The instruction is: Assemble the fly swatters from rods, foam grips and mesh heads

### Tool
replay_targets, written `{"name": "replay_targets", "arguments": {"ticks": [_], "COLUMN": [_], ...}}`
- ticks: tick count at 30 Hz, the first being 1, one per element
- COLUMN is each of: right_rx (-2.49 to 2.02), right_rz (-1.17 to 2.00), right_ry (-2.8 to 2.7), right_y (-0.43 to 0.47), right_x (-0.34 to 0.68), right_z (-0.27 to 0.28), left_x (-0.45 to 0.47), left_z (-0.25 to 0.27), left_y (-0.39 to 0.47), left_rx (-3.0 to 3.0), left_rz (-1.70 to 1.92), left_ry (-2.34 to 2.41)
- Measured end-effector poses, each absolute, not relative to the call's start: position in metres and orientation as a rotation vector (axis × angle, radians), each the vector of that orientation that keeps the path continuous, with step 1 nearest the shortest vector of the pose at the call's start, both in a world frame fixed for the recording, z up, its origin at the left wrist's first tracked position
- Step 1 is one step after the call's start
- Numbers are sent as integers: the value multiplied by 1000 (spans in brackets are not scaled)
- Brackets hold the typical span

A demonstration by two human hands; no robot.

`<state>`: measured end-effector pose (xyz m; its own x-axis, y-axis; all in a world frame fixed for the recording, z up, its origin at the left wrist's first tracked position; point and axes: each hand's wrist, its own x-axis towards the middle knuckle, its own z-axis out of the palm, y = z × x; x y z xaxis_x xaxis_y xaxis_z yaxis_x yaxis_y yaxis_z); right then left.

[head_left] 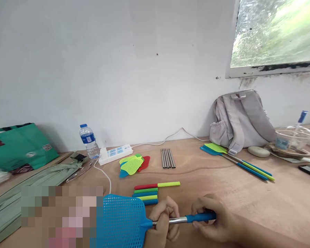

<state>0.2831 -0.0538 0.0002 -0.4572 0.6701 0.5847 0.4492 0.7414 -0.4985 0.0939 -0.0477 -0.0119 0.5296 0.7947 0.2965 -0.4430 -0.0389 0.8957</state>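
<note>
A fly swatter with a blue mesh head (124, 218) lies level across the lower middle of the view. My left hand (164, 220) is closed around its metal rod (177, 220), close to the head. At the other end, my right hand (213, 218) grips the blue handle (200, 217) between thumb and fingers. Part of the bare rod shows between my hands. Just beyond my left hand lie several loose handles (146, 190) in red, green, blue and yellow. Farther back are a pile of loose swatter heads (133, 164) and a row of metal tubes (167, 158).
Swatters with rods and handles (244, 164) lie at the right, before a grey backpack (239, 120). A white power strip (115, 154), its cable and a water bottle (89, 141) stand left of centre. A green bag (23, 146) is far left; a plastic cup (291, 137) far right.
</note>
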Motion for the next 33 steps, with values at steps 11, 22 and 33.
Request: {"name": "replay_targets", "arguments": {"ticks": [11, 22, 33], "right_rx": [-970, -771, -1777], "right_rz": [303, -84, -582], "right_ry": [-2130, -2487, -1777], "right_y": [-60, -38, 36], "right_x": [277, 297, 445], "right_z": [-13, 4, -3], "left_x": [90, 69, 55], "left_z": [0, 9, 0], "left_y": [-48, -31, -17], "left_rx": [1230, 1563, 2438], "left_rz": [964, 991, 993], "left_ry": [400, 753, 913]}}
